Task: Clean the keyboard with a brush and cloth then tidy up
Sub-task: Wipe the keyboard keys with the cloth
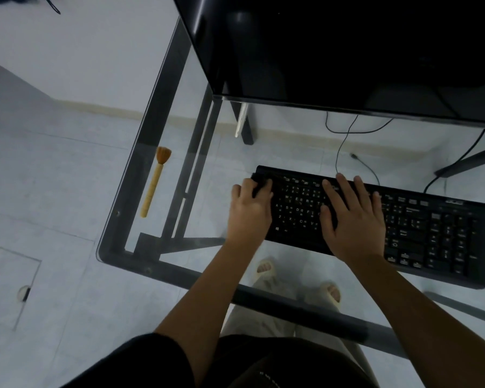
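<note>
A black keyboard lies on the glass desk, angled down to the right. My left hand is curled around the keyboard's far left corner. I cannot tell whether the dark lump under its fingers is a cloth or the corner itself. My right hand rests flat on the middle keys with its fingers spread and holds nothing. A wooden brush with reddish bristles lies on the glass to the left, well apart from both hands.
A dark monitor stands close behind the keyboard. The keyboard's cable runs back under it. The desk's black frame and my feet in sandals show through the glass. The desk's rounded corner is near left.
</note>
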